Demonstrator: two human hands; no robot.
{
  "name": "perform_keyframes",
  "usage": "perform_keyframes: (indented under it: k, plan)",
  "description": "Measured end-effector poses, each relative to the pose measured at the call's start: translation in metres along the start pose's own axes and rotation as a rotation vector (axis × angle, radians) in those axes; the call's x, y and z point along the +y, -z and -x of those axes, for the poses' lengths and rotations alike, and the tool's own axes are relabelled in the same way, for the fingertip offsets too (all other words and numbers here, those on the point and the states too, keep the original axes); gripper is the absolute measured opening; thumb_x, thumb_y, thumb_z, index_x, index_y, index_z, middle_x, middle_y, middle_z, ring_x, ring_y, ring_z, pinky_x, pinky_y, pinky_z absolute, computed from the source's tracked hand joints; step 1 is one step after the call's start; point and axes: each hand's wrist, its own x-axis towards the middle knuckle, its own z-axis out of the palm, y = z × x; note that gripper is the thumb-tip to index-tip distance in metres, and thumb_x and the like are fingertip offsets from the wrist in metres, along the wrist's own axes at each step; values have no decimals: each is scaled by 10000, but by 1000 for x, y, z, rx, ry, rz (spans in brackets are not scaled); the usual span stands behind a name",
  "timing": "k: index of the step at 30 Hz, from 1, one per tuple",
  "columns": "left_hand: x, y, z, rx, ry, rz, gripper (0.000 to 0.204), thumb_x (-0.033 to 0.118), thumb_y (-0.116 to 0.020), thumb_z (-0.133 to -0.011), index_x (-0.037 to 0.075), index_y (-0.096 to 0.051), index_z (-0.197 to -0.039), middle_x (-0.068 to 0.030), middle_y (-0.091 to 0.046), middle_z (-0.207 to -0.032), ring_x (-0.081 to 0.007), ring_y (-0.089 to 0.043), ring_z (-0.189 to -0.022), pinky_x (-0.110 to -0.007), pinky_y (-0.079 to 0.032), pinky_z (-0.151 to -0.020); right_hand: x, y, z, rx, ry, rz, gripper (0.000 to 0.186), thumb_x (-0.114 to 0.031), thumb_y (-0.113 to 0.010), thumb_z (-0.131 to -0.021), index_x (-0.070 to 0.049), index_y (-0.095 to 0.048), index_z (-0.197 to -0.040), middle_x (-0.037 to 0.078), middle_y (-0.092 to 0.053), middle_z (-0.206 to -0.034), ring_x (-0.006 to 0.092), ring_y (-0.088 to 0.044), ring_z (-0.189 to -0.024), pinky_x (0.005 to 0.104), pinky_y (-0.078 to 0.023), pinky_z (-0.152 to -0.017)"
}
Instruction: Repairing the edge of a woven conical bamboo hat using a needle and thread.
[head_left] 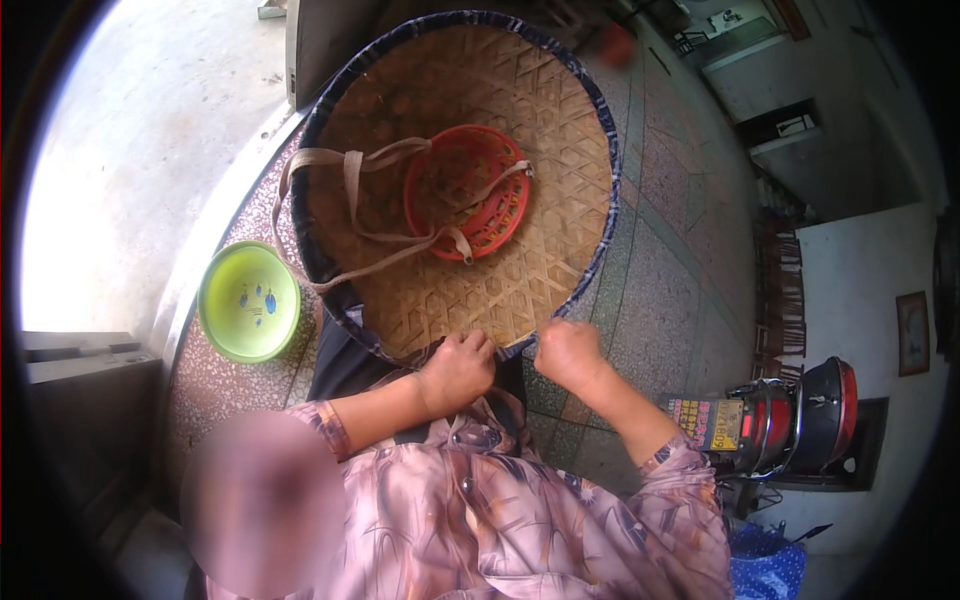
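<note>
A big round bamboo basket [570,200] leans against my lap with its mouth toward me, its rim wrapped in dark blue cloth. At its near edge my left hand [457,376] is closed, with curled fingers on the cloth-bound rim. Just to the right, my right hand [568,352] makes a fist against the same rim; what its fingers pinch is hidden. A paler bit of the binding shows between the two hands. Inside the basket lies a small red plastic basket [499,222]. Beige cloth straps [352,185] trail over it and loop out across the left rim.
A light green basin [214,328] with blue motifs stands on the speckled floor to the left, beside a door sill [215,215]. At the right are a parked motorbike [775,420], wooden chairs [780,290] along the wall and a blue dotted bag [765,565].
</note>
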Motion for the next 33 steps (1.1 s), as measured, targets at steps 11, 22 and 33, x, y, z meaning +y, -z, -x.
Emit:
perform_keyframes:
  k: [11, 22, 33]
  plan:
    - [1, -1, -1, -2, 6, -28, 216, 215, -650, -750, 31, -716, -841, -86, -623, -930, -245, -601, -944, -366, -498, -697, -9, 25, -24, -122, 72, 57, 124, -92, -666, -714, -42, -752, -790, 193, -735, -797, 350, -747, -749, 442, -599, -673]
    - [10, -2, -5, -16, 21, -38, 223, 223, -666, -739, 33, -727, -839, -90, -631, -938, -256, -599, -966, -371, -505, -690, -24, 18, -45, -374, 220, 247, 127, -143, -693, -770, -106, -790, -841, 111, -769, -842, 277, -765, -855, 377, -598, -681]
    - [7, -9, -2, -15, 16, -42, 237, 227, -663, -732, 25, -723, -840, -93, -630, -963, -260, -593, -979, -374, -506, -693, -13, 0, -41, -246, 183, 143, 133, -184, -725, -711, -85, -771, -787, 159, -752, -820, 324, -754, -790, 422, -592, -661]
